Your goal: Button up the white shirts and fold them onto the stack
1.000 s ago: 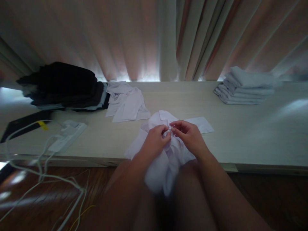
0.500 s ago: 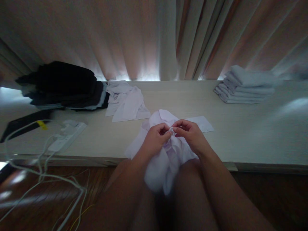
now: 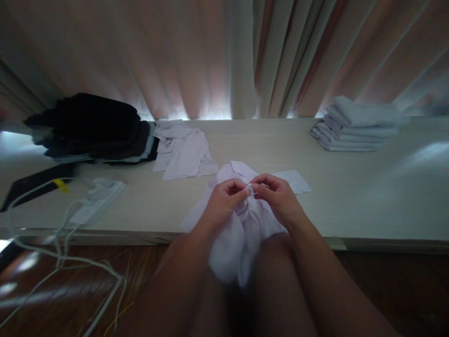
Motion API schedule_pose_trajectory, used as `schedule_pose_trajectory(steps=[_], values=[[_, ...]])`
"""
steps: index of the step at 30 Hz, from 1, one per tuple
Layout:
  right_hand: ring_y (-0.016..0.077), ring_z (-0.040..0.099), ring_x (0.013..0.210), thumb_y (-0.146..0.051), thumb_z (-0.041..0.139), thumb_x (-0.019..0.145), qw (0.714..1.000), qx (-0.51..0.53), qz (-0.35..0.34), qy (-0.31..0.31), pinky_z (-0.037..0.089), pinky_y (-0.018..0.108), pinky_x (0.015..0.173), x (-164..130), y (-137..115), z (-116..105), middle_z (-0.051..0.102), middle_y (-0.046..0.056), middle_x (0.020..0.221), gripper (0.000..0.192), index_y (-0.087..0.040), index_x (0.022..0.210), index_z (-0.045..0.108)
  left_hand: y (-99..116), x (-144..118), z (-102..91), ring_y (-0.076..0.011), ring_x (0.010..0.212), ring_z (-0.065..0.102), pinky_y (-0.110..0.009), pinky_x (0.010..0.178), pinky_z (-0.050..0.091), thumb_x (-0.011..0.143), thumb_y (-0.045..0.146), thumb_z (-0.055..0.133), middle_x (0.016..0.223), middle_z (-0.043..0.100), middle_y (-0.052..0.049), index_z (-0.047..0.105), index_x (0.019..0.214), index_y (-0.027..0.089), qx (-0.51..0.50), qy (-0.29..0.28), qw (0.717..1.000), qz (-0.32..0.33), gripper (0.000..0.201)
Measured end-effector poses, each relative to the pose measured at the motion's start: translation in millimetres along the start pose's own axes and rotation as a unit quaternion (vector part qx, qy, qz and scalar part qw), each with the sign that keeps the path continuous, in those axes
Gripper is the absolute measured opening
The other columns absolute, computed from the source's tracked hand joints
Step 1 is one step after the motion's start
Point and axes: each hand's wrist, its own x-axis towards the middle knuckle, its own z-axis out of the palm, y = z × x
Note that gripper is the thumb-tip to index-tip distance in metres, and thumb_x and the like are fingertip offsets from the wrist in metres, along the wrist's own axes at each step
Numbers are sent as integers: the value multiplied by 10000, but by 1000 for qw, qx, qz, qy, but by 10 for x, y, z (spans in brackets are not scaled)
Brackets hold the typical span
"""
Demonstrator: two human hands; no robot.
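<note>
Both my hands meet at one spot on the white shirt (image 3: 242,234): left hand (image 3: 222,203) and right hand (image 3: 277,199), equally near, fingertips pinched on its front. It runs lengthwise from the surface (image 3: 351,196) edge down toward my lap.

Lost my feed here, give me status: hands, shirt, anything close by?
Left hand and right hand both pinching white shirt at table edge. Second shirt apart, behind. Nothing blocking.
</note>
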Motion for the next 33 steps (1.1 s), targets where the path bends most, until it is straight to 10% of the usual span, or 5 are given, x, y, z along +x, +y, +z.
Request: schedule_pose_trajectory(steps=[26, 33], values=[[128, 581, 743, -287, 850, 693, 997, 69, 30, -17, 465, 273, 727, -21, 4, 2, 648, -13, 815, 269, -207, 871, 666, 70, 9, -63, -92, 554, 457, -231, 538, 345, 824, 355, 666, 611, 553, 23, 666, 739, 164, 63, -51, 997, 6, 209], [103, 397, 587, -505, 661, 868, 992, 4, 113, -60, 288, 238, 516, -42, 31, 66, 465, -44, 681, 328, -194, 793, 588, 72, 32, -66, -94, 576, 508, -233, 548, 371, 743, 321, 733, 680, 628, 9, 670, 780, 157, -10, 11, 999, -34, 180]])
